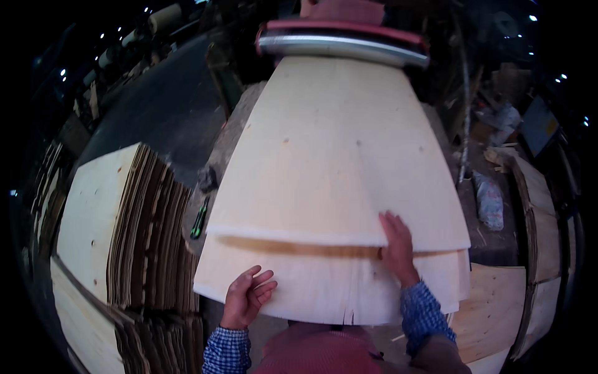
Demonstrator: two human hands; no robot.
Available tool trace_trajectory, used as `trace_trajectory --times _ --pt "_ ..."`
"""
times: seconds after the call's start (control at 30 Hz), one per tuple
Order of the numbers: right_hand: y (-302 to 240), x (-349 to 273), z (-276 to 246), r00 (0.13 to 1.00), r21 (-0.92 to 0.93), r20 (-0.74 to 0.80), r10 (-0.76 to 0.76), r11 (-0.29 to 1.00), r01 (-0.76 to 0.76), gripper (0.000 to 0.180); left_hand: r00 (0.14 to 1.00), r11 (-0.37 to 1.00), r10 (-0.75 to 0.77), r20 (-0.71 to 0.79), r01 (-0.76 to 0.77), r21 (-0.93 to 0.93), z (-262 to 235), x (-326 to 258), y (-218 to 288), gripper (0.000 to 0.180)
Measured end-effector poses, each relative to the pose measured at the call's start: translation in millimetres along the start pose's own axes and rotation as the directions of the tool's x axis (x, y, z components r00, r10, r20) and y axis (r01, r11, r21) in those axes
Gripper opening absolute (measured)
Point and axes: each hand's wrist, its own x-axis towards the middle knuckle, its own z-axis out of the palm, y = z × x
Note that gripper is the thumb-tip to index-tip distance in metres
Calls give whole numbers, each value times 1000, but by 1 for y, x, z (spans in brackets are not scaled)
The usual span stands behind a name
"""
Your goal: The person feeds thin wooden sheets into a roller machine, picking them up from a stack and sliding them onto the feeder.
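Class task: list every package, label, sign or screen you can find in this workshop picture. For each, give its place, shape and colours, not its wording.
Bag: on the floor right of the veneer sheets, a slumped pale bag with reddish marks; contents unclear.
Board: far right, a tilted dark bluish panel with a yellow patch; whether sign or screen cannot be told.
No labels show on the veneer stack at left, or near the left hand or right hand.

Both forearms wear long shirt sleeves in a small blue-and-white check, cuffs closed at the wrists. The left hand (246,298) and right hand (396,246) are bare, without gloves. A reddish-pink garment covers the chest between the sleeves.
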Motion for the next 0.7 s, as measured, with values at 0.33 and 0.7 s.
trace_trajectory --times 0.33,0.7 --pt "114 178 90 977 -197 -74 -200 963 182 59 836 999 -34 -547 13 -41 -46 -67 -49 25" --pt "111 103 134 989 -261 -121 -84 964 50 36 877 990 -34 -480 -35 -134 -43 -55 -53 8"
